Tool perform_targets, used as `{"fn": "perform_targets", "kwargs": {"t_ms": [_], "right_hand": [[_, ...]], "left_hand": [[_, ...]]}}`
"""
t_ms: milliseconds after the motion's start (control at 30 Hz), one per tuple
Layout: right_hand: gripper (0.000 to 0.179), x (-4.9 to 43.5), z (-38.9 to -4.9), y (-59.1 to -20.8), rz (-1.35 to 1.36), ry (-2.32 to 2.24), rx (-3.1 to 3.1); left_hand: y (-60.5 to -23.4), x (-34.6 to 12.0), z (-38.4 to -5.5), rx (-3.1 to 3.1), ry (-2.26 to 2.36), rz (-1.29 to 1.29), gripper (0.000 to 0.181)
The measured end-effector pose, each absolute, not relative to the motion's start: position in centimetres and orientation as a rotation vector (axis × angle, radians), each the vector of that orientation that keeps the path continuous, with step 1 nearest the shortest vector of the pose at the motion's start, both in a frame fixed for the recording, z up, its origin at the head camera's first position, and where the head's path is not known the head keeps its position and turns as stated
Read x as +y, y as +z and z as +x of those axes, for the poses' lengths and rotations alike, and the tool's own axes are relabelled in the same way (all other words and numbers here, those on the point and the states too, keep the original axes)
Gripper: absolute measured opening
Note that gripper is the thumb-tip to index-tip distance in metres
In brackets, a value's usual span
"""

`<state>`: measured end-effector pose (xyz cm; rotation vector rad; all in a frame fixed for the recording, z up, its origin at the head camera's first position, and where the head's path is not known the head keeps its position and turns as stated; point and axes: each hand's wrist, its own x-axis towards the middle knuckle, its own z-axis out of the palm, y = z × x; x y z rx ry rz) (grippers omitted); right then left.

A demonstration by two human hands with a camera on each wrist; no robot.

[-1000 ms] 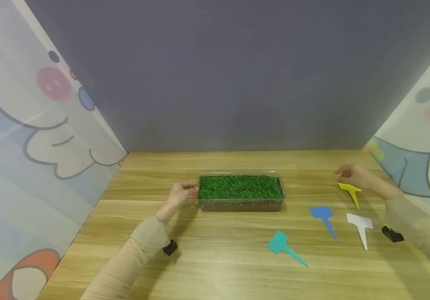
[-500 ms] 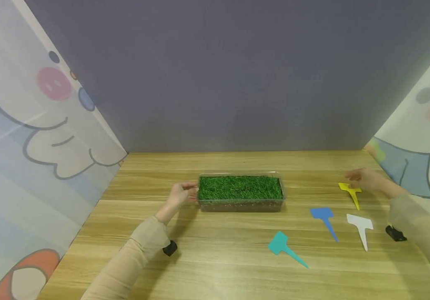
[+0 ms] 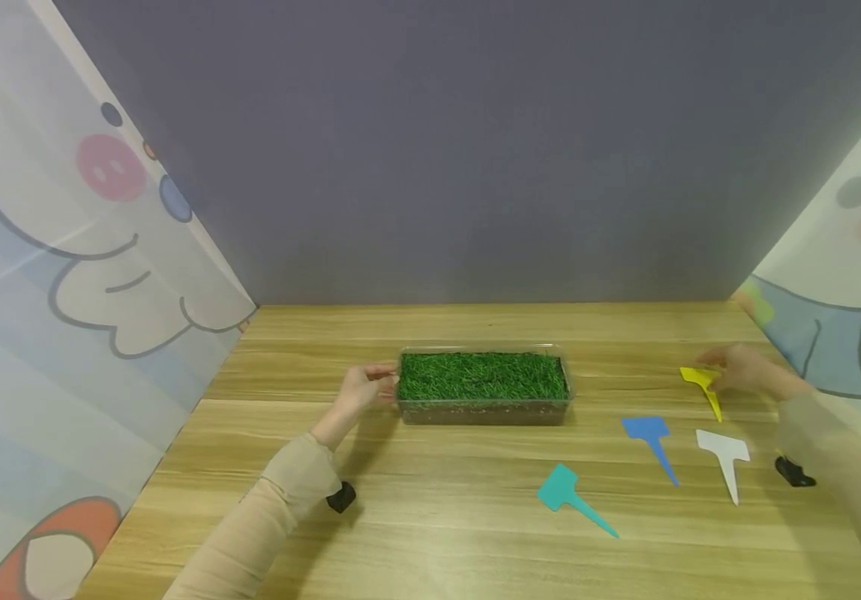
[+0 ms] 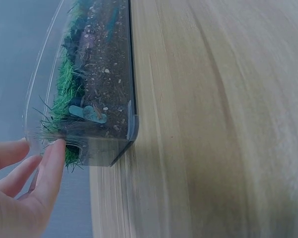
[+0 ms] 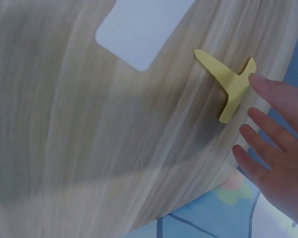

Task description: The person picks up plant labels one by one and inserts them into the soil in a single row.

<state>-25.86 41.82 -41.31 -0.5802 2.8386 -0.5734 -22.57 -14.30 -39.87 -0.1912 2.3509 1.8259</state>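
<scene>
A clear plastic box (image 3: 484, 412) of dark soil topped with green grass (image 3: 483, 377) sits mid-table. At its left end, my left hand (image 3: 361, 390) touches the end wall and rim with fairly straight fingers; the left wrist view shows these fingertips (image 4: 57, 148) at the corner. On the right, my right hand (image 3: 748, 371) is over a yellow T-shaped plant label (image 3: 700, 381) lying on the table. In the right wrist view its fingers are spread, and the thumb tip overlaps the edge of the yellow label (image 5: 231, 84); whether they touch, I cannot tell.
A blue plant label (image 3: 649, 430), a white one (image 3: 726, 450) and a teal one (image 3: 565, 492) lie on the wooden table (image 3: 438, 517). A grey panel (image 3: 475, 167) stands behind, with cartoon-printed sheets (image 3: 47, 250) at both sides.
My right hand has moved a little to the right, from the far left edge of the yellow label to its right side. The left hand and the box stay put.
</scene>
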Motion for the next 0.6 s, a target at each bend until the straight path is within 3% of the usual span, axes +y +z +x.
{"fn": "perform_targets", "kwargs": {"t_ms": [600], "right_hand": [[0.052, 41.5, -26.1, -42.0, -0.622, -0.518, 2.852]], "left_hand": [[-41.1, -14.9, -23.0, 2.346, 1.894, -0.125, 0.029]]}}
